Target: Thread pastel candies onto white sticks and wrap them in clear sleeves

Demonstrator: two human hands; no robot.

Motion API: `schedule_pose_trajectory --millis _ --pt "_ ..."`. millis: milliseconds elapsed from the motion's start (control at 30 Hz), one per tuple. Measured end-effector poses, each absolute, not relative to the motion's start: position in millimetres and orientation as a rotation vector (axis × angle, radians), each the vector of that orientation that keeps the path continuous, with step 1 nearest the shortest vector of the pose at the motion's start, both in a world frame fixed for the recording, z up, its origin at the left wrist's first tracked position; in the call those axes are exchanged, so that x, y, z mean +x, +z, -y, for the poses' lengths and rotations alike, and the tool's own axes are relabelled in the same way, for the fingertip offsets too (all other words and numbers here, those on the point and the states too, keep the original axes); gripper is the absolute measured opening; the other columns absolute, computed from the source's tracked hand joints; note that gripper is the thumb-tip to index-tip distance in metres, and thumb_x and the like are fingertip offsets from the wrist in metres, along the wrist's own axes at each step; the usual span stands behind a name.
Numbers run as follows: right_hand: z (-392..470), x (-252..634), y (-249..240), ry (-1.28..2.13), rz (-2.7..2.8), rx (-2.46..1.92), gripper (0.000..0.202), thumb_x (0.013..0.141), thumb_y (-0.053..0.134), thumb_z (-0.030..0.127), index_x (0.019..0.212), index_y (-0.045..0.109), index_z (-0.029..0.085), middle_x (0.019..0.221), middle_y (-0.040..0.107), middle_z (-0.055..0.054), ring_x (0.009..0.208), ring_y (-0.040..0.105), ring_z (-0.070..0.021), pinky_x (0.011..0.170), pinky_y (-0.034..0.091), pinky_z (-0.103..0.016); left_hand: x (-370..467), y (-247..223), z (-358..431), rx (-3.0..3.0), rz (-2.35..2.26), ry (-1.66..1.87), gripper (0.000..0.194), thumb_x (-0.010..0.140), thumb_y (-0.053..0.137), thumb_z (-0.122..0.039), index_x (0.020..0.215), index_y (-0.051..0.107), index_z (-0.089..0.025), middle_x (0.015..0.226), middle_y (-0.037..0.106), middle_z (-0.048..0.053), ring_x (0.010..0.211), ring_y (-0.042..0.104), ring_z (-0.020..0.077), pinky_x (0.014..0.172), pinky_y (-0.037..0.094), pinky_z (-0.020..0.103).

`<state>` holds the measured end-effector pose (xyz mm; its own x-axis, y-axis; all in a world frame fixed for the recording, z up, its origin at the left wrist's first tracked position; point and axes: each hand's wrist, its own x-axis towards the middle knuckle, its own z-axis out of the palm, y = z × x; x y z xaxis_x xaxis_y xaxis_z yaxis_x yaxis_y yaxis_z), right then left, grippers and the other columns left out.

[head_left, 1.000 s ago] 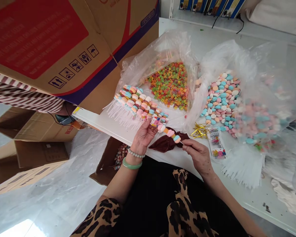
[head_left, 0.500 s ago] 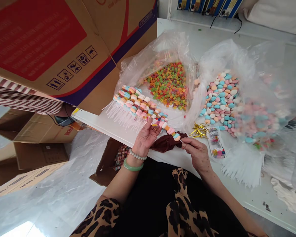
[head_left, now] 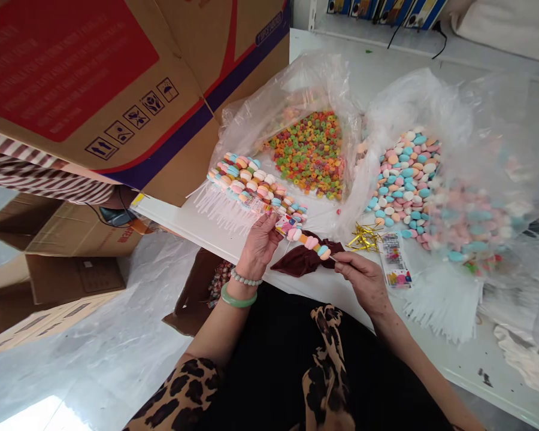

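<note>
A skewer of pastel candies [head_left: 311, 242] spans the space between my hands. My right hand [head_left: 362, 278] pinches the bare stick at its lower right end. At the other end, my left hand [head_left: 261, 242] closes its fingers on a small printed card [head_left: 286, 224] beside the candies. Just beyond my left hand lies a pile of filled candy skewers [head_left: 256, 185], their white sticks toward the table edge. Behind it, an open plastic bag holds colorful ring candies [head_left: 309, 152]. Pastel candies [head_left: 404, 179] fill another bag farther right. Gold twist ties [head_left: 363, 237] lie near my right hand.
Printed cards [head_left: 396, 260] and loose white sticks [head_left: 447, 305] lie at the right on the white table [head_left: 471, 371]. A big carton [head_left: 175, 120] stands at the left. A dark red cloth [head_left: 299, 260] is behind the skewer. Below the edge sits an open box [head_left: 191, 293].
My left hand has shifted slightly left and down, and the printed card now shows more clearly at the skewer's upper end. My right hand has moved slightly right, still pinching the stick.
</note>
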<state>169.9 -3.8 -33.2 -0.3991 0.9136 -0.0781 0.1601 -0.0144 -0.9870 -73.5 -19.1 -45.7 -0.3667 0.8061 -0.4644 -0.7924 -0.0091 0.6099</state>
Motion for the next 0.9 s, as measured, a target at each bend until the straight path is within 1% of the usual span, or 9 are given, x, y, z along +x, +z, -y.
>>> schedule_pose_trajectory --millis 67,133,233,367,500,600,667,833,900 --pt "1.7 165.8 -31.9 1.728 1.288 -1.16 0.012 0.075 0.072 0.029 0.085 0.072 0.023 0.064 0.062 0.001 0.052 0.05 -0.0114 0.048 0.039 -0.025 -71.5 -44.8 19.2 -0.034 -0.973 1.66 0.015 0.078 0.075 -0.023 0.087 0.065 -0.017 0.092 0.073 0.004 0.084 0.07 0.0187 0.075 0.059 0.033" --pt "-0.2 156.5 -27.1 1.962 1.012 -1.119 0.017 0.07 0.076 0.03 0.081 0.068 0.02 0.059 0.057 0.003 0.047 0.042 -0.0087 0.044 0.032 -0.023 -65.4 -45.2 19.1 -0.069 -0.939 1.67 0.015 0.079 0.074 -0.022 0.09 0.065 -0.019 0.095 0.073 0.003 0.089 0.07 0.0187 0.078 0.059 0.033" --pt "-3.2 137.2 -18.5 2.149 0.803 -1.068 0.026 0.064 0.081 0.031 0.078 0.062 0.019 0.061 0.06 0.002 0.048 0.043 -0.0083 0.043 0.03 -0.022 -52.0 -48.1 18.9 -0.058 -0.912 1.691 0.018 0.077 0.076 -0.02 0.091 0.065 -0.021 0.095 0.073 0.001 0.093 0.07 0.0174 0.081 0.058 0.029" --pt "-7.7 119.2 -14.6 2.112 0.758 -1.017 0.03 0.067 0.08 0.035 0.077 0.056 0.02 0.082 0.073 -0.005 0.049 0.045 -0.0083 0.04 0.024 -0.021 -36.8 -49.4 18.6 0.002 -0.904 1.727 0.017 0.07 0.081 -0.021 0.08 0.068 -0.02 0.088 0.073 0.001 0.09 0.07 0.0162 0.08 0.056 0.027" --pt "-8.3 116.1 -17.0 2.097 0.76 -0.985 0.03 0.068 0.079 0.034 0.077 0.053 0.021 0.089 0.075 -0.007 0.046 0.046 -0.0071 0.039 0.018 -0.02 -28.5 -43.8 18.7 0.042 -0.966 1.735 0.02 0.063 0.085 -0.022 0.073 0.068 -0.017 0.082 0.073 0.001 0.082 0.069 0.0148 0.077 0.056 0.026" --pt "-8.1 118.6 -19.2 2.071 0.759 -1.004 0.031 0.069 0.079 0.035 0.079 0.053 0.021 0.092 0.074 -0.006 0.046 0.051 -0.0073 0.037 0.017 -0.019 -22.2 -40.0 19.4 0.066 -1.007 1.714 0.019 0.063 0.085 -0.023 0.073 0.069 -0.016 0.079 0.073 0.001 0.079 0.069 0.0145 0.075 0.055 0.026" --pt "-8.4 120.4 -19.9 2.084 0.758 -1.023 0.033 0.068 0.08 0.036 0.079 0.053 0.021 0.089 0.073 -0.005 0.047 0.055 -0.0084 0.036 0.016 -0.018 -16.4 -39.3 20.2 0.084 -1.012 1.702 0.02 0.063 0.085 -0.024 0.072 0.069 -0.016 0.078 0.073 0.001 0.077 0.068 0.0138 0.075 0.054 0.026" --pt "-8.3 119.7 -22.7 2.16 0.691 -0.957 0.033 0.066 0.081 0.032 0.079 0.053 0.022 0.065 0.06 0.004 0.05 0.061 -0.0115 0.033 0.012 -0.016 -0.2 -43.8 21.6 0.161 -0.942 1.65 0.02 0.067 0.083 -0.028 0.075 0.07 -0.016 0.077 0.072 0.001 0.069 0.067 0.0116 0.068 0.053 0.024" --pt "-9.3 119.2 -26.1 2.133 0.621 -0.926 0.033 0.067 0.081 0.03 0.079 0.052 0.023 0.07 0.062 0.004 0.054 0.062 -0.0108 0.033 0.014 -0.015 3.5 -47.5 21.6 0.127 -0.911 1.615 0.021 0.07 0.081 -0.031 0.076 0.068 -0.016 0.079 0.073 0.002 0.069 0.068 0.0132 0.067 0.053 0.025"
